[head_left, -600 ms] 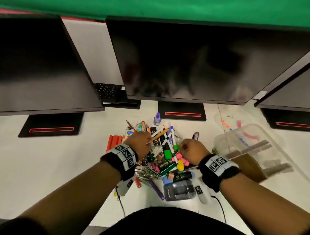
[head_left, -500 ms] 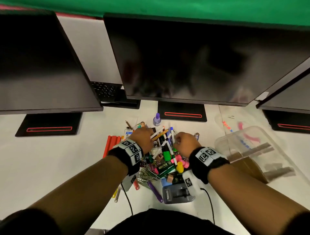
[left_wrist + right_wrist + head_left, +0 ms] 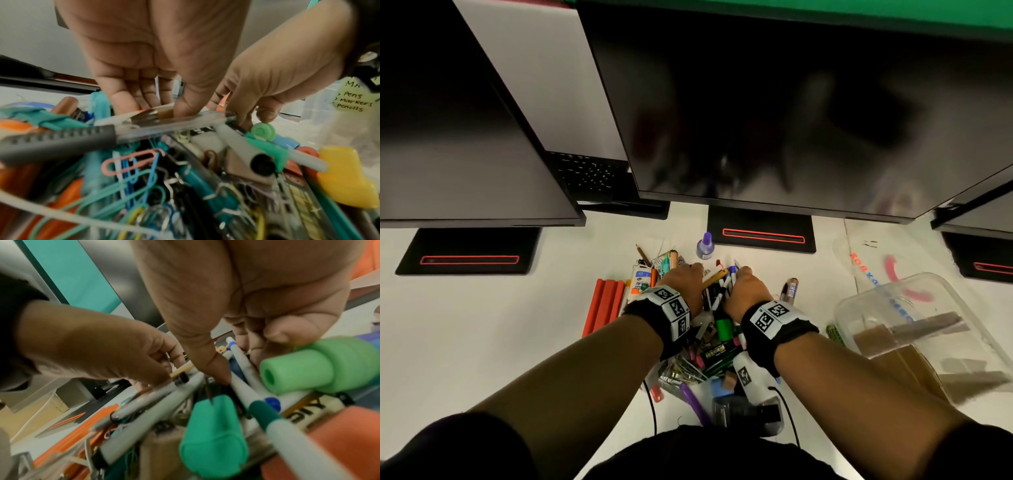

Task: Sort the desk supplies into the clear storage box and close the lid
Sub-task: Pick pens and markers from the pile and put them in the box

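A jumbled pile of desk supplies (image 3: 717, 346) lies on the white desk in front of me: pens, markers, paper clips, highlighters. Both hands dig into its far end, close together. My left hand (image 3: 697, 272) pinches a yellow pencil (image 3: 714, 279) between thumb and fingers; its metal ferrule (image 3: 150, 117) shows under my left hand (image 3: 156, 110), above a clear pen with a grey grip (image 3: 82, 138). My right hand (image 3: 739, 275) curls round several white pens (image 3: 238, 379), thumb pressing on them. The clear storage box (image 3: 866, 301) sits open at the right, tilted, with brown dividers inside.
A clear lid with coloured print (image 3: 873, 255) lies behind the box. Dark monitors (image 3: 774, 120) overhang the desk's back, their black stands (image 3: 760, 233) below. A purple bottle (image 3: 704, 246), red sticks (image 3: 604, 305) and a grey stapler (image 3: 746, 413) ring the pile. A sticky note (image 3: 353, 100) reads pens, markers, pencils.
Both hands have slid forward over the pile and drawn together at its far end. The right hand now grips the white pens beside the left hand's pencil.
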Motion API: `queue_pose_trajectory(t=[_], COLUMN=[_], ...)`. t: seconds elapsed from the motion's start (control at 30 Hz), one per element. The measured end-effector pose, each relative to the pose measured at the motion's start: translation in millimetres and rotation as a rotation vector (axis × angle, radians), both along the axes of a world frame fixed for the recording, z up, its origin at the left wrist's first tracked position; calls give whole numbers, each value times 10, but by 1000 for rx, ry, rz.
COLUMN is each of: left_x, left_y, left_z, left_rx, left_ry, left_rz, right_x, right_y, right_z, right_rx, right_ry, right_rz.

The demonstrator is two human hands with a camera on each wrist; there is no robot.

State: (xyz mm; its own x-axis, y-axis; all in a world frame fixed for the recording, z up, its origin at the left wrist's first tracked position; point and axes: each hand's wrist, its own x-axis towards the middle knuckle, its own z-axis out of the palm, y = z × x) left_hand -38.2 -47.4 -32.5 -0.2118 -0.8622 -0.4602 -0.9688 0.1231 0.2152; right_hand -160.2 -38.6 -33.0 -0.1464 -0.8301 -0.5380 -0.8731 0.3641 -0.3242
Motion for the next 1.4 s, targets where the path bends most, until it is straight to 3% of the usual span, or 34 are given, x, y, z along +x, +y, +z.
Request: queue_pose_trajectory(t=[0.2, 0.33, 0.43, 0.57, 0.7, 0.87, 1.03, 1.4], left_x=[42, 70, 97, 162, 342, 663, 1029, 935], left_y=[-35, -57, -71, -79, -52, -23, 32, 52], left_z=[-50, -60, -49, 1, 30, 74, 23, -40], left_rx=[26, 49, 63, 19, -55, -70, -27, 95], left_ry=[62, 94, 121, 195, 239, 167, 101, 34], left_rz=[6, 14, 29, 124, 226, 345, 521, 449], right_x=[-34, -13, -72, -248, -458, -601, -592, -576], right_y=[28, 12, -11, -79, -115, -45, 80, 181], right_z=[-18, -21, 27, 114, 126, 31, -85, -23], right_rx=[-18, -3, 28, -50, -185, -14, 18, 35], right_ry=[32, 148, 75, -85, -36, 87, 68, 43], right_rz=[69, 70, 51, -131, -369, -459, -517, -423])
